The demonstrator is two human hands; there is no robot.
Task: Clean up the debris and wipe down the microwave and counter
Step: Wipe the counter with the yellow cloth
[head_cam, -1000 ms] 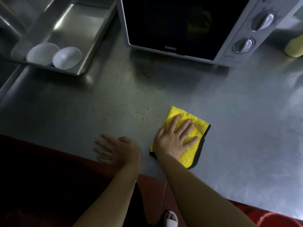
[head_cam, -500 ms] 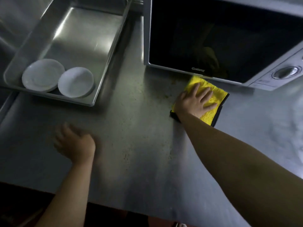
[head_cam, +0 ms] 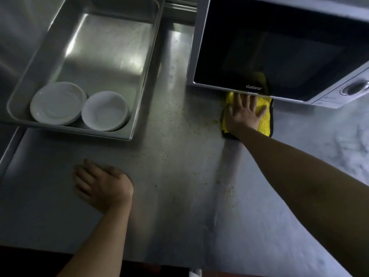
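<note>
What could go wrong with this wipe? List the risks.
1. The right hand presses the yellow cloth up against the microwave's front edge, so crumbs may get pushed underneath it.
2. Crumbs scattered on the counter lie left of the cloth and could be missed.
3. The left hand rests on the dirty counter and may smear grime.

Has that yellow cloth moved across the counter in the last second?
Yes. The yellow cloth has slid away from the person toward the microwave; its far edge now tucks under the door's bottom edge, pressed flat by the right hand.
</note>
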